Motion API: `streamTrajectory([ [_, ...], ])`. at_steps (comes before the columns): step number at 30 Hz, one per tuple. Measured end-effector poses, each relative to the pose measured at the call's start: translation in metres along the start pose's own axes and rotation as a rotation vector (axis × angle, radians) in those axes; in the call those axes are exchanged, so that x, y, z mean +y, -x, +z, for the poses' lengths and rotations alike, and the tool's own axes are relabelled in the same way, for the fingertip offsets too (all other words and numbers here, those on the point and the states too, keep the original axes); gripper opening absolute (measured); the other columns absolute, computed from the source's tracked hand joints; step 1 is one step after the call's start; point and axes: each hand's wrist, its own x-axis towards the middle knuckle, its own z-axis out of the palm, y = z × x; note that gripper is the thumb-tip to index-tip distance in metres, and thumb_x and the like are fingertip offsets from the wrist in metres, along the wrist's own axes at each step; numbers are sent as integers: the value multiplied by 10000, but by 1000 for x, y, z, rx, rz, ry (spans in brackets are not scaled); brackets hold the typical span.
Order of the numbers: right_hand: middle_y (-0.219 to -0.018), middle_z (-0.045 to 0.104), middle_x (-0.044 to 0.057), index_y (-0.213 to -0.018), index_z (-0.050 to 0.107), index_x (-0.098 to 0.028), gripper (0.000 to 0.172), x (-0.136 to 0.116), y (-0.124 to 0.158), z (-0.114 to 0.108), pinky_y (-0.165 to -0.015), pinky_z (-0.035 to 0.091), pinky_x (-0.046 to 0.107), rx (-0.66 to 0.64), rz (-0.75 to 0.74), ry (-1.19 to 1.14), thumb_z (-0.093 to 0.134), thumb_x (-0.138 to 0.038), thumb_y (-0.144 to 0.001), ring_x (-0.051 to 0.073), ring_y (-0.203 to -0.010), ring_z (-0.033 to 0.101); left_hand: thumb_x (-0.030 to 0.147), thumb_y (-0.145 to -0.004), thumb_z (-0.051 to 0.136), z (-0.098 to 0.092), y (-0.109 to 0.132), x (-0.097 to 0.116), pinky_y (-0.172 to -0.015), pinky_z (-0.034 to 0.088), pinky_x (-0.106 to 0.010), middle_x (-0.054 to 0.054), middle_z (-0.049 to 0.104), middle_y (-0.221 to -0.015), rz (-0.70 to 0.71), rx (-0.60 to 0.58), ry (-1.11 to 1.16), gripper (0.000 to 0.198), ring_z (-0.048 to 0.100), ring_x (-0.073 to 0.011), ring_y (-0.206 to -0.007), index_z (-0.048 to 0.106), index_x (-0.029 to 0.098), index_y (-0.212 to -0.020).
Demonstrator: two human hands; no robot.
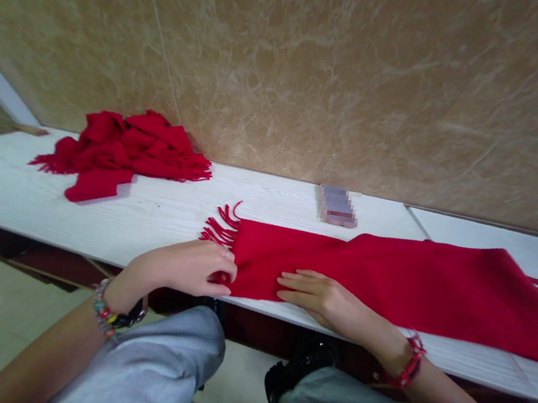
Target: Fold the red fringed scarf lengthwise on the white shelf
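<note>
A long red scarf with fringed ends lies flat across the white table, running from the middle to the right. My left hand is curled at the scarf's near left corner, its fingers pinching the edge by the fringe. My right hand lies flat on the scarf's near edge, fingers stretched out and pointing left. Both wrists wear bracelets.
A pile of crumpled red scarves sits at the table's back left. A small blurred flat object lies by the tan marble wall. My knees in grey trousers are below the table's front edge.
</note>
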Motion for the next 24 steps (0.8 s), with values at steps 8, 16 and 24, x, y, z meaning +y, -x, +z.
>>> streamTrajectory([
  [8, -1183, 567, 79, -1147, 554, -154, 299, 6, -14, -3, -969, 401, 338, 17, 78, -20, 433, -219, -881, 171, -1112, 497, 176, -773, 526, 5, -16, -4, -741, 425, -256, -49, 590, -949, -106, 22, -147, 203, 570, -176, -865, 580, 173, -969],
  [16, -1124, 602, 99, -1083, 581, -123, 261, 16, -41, 0, -903, 454, 316, 62, 83, 167, 492, -152, -840, 179, -1033, 557, 128, -751, 515, 9, -8, -19, -763, 438, -326, -108, 551, -1064, -327, 111, -319, 204, 565, -215, -901, 583, 151, -942],
  [24, -980, 645, 130, -943, 617, -100, 199, 14, -43, 13, -779, 502, 333, 165, 62, 282, 498, -73, -787, 197, -873, 612, 136, -795, 515, 19, -26, -8, -715, 445, -304, -60, 580, -893, -185, 155, -359, 138, 568, -190, -831, 551, 151, -928],
])
